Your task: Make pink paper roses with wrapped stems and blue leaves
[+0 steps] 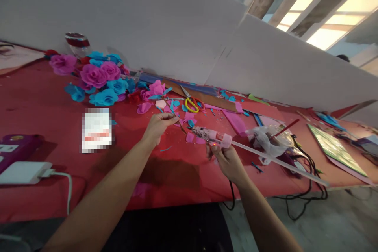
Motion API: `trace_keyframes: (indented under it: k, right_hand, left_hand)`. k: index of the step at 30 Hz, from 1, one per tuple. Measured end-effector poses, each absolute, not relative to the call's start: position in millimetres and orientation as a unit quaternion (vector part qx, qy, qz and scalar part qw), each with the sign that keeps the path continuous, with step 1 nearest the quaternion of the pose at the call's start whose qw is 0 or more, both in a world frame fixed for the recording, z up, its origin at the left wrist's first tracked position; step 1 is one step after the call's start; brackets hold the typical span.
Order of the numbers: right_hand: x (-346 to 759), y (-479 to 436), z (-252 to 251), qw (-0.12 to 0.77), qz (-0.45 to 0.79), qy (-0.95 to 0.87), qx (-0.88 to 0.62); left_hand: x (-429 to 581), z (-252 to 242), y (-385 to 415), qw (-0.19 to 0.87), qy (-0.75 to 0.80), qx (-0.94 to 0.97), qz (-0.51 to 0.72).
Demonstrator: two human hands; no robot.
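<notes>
My right hand (227, 161) grips a pink hot glue gun (211, 135), with a long glue stick (280, 162) sticking out of its rear and a small red light showing on it. Between the thumb and fingers of my left hand (161, 126) is a thin brown stem (182, 128). The gun's dark nozzle points left, close to the lower end of the stem; I cannot tell whether they touch. Pink and blue paper petals (189, 117) lie scattered just beyond both hands.
Blue, pink and red paper flowers (100, 75) stand at the left. Yellow-and-red-handled scissors (191, 102) lie behind the petals. A white charger (26, 172) with a cable sits front left. At the right are a plastic bag (265, 141), black cables (310, 165) and a green-gold sheet (336, 149). A white partition (147, 19) rises behind.
</notes>
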State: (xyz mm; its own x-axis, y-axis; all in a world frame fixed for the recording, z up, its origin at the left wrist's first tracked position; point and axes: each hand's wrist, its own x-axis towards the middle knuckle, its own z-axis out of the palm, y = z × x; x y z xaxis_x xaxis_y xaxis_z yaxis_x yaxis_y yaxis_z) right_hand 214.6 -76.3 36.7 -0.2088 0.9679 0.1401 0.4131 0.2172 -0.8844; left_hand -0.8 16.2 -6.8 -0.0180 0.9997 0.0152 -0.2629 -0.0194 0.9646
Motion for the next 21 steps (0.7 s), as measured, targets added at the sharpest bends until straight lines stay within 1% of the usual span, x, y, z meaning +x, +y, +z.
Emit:
trace_keyframes:
  k: [7, 14, 21]
  right_hand:
    - [214, -69, 27, 0.35, 0.369, -0.694, -0.51]
    - [214, -65, 28, 0.332, 0.347, -0.711, -0.514]
    - [218, -70, 25, 0.323, 0.373, -0.696, -0.522]
  left_hand:
    - [2, 0, 13, 0.552, 0.44, 0.423, 0.568]
    - [2, 0, 12, 0.543, 0.448, 0.434, 0.563]
    - [2, 0, 14, 0.547, 0.443, 0.428, 0.566]
